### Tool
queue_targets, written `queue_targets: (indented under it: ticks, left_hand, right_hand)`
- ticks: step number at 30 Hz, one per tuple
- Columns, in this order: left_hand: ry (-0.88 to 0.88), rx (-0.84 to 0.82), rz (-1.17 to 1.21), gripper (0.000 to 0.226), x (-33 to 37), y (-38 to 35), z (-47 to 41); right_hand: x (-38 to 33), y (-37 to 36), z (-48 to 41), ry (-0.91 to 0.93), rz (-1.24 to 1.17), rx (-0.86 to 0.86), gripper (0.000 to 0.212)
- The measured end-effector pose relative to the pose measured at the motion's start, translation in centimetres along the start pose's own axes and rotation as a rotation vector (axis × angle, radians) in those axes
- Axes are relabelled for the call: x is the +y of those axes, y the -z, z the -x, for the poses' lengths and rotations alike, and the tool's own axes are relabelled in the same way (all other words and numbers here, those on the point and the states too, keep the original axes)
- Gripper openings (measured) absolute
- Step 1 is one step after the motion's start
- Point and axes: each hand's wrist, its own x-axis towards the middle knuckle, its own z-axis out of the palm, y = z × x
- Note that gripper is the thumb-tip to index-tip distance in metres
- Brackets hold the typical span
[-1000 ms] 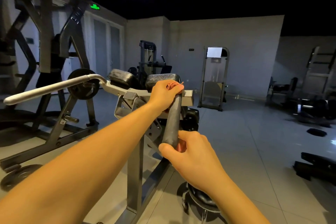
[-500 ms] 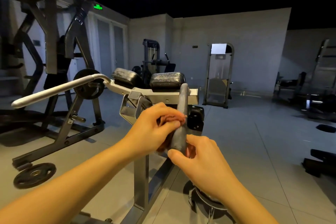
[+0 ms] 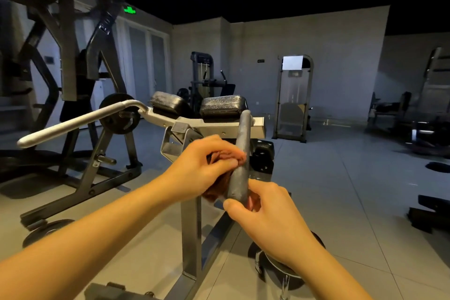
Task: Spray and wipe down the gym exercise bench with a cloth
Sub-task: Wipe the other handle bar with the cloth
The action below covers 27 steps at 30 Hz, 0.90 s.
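Silver handle [image 3: 78, 125]: a long bare metal bar that juts out to the left from the bench's crosspiece.
Weight plate [image 3: 119, 114]: dark and round, it sits on the machine behind the silver handle.
Bench pads [image 3: 222, 103]: two black cushions, side by side on top of the pale crosspiece, their surfaces worn and shiny.
Bench post [image 3: 192, 234]: a grey steel upright that rises from the floor frame to the crosspiece.
Left hand [image 3: 202, 165]: its fingers are curled round the cloth, bunching it and pressing it against the left side of the grey grip.
Cloth [image 3: 217, 191]: reddish-brown and crumpled, part shows between the fingers and part hangs below the palm, touching the grip.
Grey grip [image 3: 239, 153]: a padded handle that tilts up toward the crosspiece, between the two hands.
Right hand [image 3: 265, 217]: thumb and fingertips pinch the lower end of the grip.
Back wall machine [image 3: 293, 97]: a tall arched frame, well apart from the bench.
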Motion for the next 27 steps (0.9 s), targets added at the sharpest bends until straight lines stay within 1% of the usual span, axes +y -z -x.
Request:
queue_targets:
  ticks: [3, 4, 6, 8, 9, 10, 12, 14, 15, 17, 19, 22, 25, 26, 27]
  left_hand:
    - [0.110, 0.079, -0.059, 0.015, -2.1, -0.2, -4.7]
    - [0.139, 0.054, -0.048, 0.016, -2.7, -0.9, -5.2]
    - [0.212, -0.040, 0.070, 0.017, -3.4, -4.4, -3.5]
    - [0.336, -0.048, 0.240, 0.026, -4.0, -7.9, 0.8]
    - [0.392, -0.032, 0.289, 0.029, -4.9, -9.0, 2.5]
    - [0.464, 0.009, 0.301, 0.030, -6.4, -9.8, 3.6]
    - [0.607, 0.106, 0.273, 0.022, -9.1, -9.4, 4.9]
    - [0.657, 0.238, 0.323, 0.012, -10.2, -7.3, 5.0]
    - [0.660, 0.276, 0.347, 0.011, -10.1, -6.2, 4.8]
    - [0.622, 0.293, 0.369, 0.016, -9.5, -4.2, 4.2]
    - [0.574, 0.327, 0.400, 0.020, -7.8, -2.5, 2.9]
    - [0.444, 0.359, 0.429, 0.014, -3.5, -0.3, 1.3]
    - [0.298, 0.348, 0.373, 0.017, 1.3, 1.6, 0.5]
    - [0.268, 0.326, 0.351, 0.018, 2.7, 2.1, 0.2]
    - [0.256, 0.299, 0.337, 0.018, 3.8, 2.6, 0.0]
  right_hand:
    - [0.0, 0.0, -0.2, -0.022, 0.020, -0.001, 0.020]
    - [0.0, 0.0, -0.2, -0.026, 0.023, -0.003, 0.022]
    - [0.1, -0.1, -0.2, -0.025, 0.015, -0.006, 0.031]
    - [0.1, -0.1, -0.5, -0.034, 0.003, 0.004, 0.037]
    - [0.1, -0.2, -0.6, -0.036, 0.001, 0.018, 0.034]
    - [0.1, -0.1, -0.8, -0.029, 0.005, 0.024, 0.029]
    - [-0.1, 0.3, -1.1, -0.007, 0.011, 0.028, 0.027]
    - [-0.1, 0.5, -1.4, -0.002, -0.013, 0.022, 0.030]
    - [-0.2, 0.5, -1.3, -0.003, -0.028, 0.016, 0.034]
    - [-0.5, 0.5, -1.2, -0.014, -0.046, 0.007, 0.043]
    - [-0.6, 0.6, -1.2, -0.027, -0.038, 0.003, 0.041]
    - [-1.0, 1.0, -1.2, -0.045, -0.009, 0.001, 0.037]
    - [-1.4, 1.7, -1.1, -0.070, 0.050, -0.042, 0.039]
    - [-1.5, 2.2, -1.1, -0.065, 0.101, -0.043, 0.048]
    - [-1.8, 2.8, -0.9, -0.063, 0.112, -0.004, 0.065]
